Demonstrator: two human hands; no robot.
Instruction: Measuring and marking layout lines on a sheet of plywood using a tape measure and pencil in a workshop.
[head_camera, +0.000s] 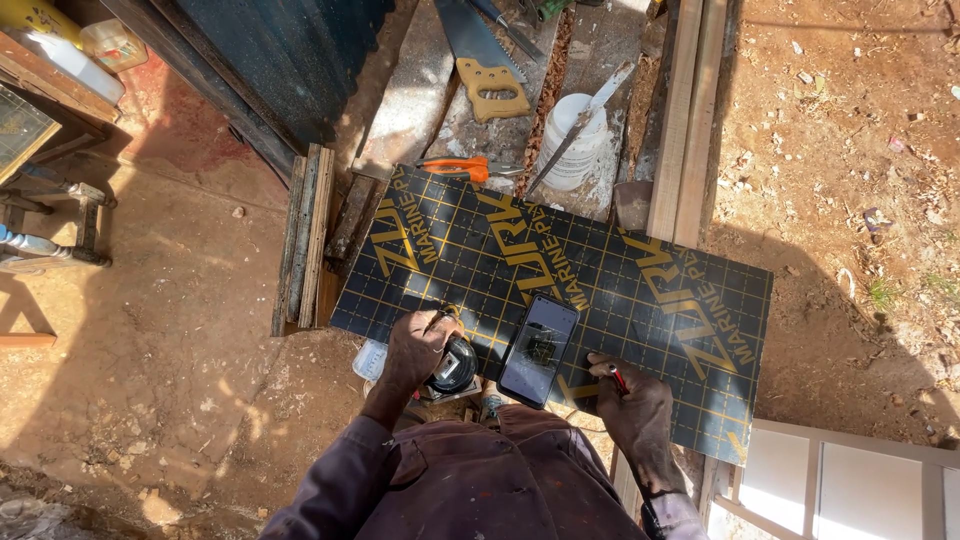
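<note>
1. One dark plywood panel (640, 290) with a yellow grid lies across the workbench (420, 90); three yellow logo marks with lettering run slantwise over it, one at its left, one in the middle, one at its right.
2. One phone (539, 349) lies flat on the panel's near edge, between the two hands, screen up.
3. One tape measure (456, 365), round and dark, sits at the panel's near left edge under the left hand (418, 345), whose fingers are closed over its top.
4. The right hand (630, 395) rests on the panel just right of the phone, fingers pinched together on one red pencil (617, 378).
5. Far of the panel: one handsaw (485, 62) with a tan handle, one white tub (572, 140) with a blade laid across it, and one orange-handled tool (458, 167) touching the panel's far edge.
6. Two pale wooden battens (685, 120) run away from the panel's far right side.
7. A short stack of boards (303, 235) lies on the dirt left of the panel.
</note>
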